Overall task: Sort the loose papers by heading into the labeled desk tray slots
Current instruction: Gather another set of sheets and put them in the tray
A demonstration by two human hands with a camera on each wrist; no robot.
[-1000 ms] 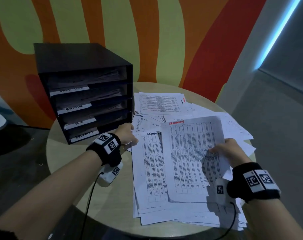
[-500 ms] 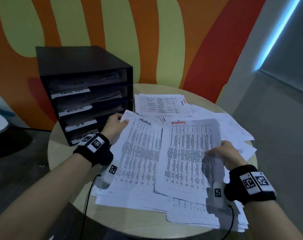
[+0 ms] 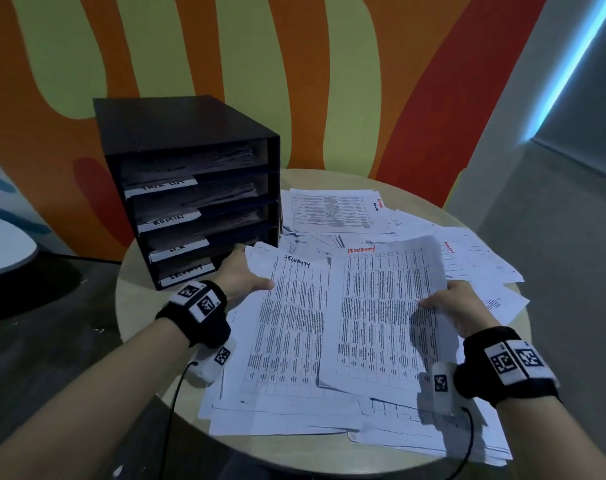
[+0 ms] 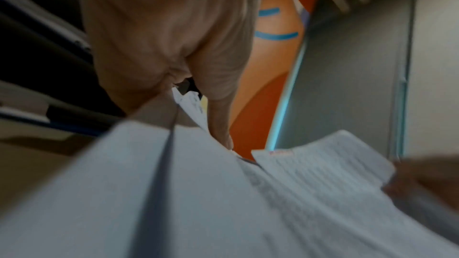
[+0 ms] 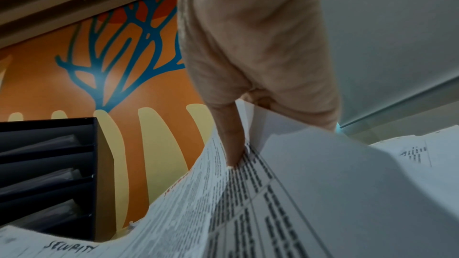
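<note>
Papers headed SECURITY pinched in left hand beside tray.

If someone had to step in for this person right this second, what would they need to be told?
Left hand grips the upper left corner of a sheet headed SECURITY in black, right by the black desk tray.
Right hand pinches the right edge of a sheet headed SECURITY in red.
Both sheets are raised over the loose pile on the round table.
Done: all four slots already hold papers.
Left: both held sheets likely go in the bottom slot labelled SECURITY; then sort the remaining pile, including sheets near the far edge.
</note>
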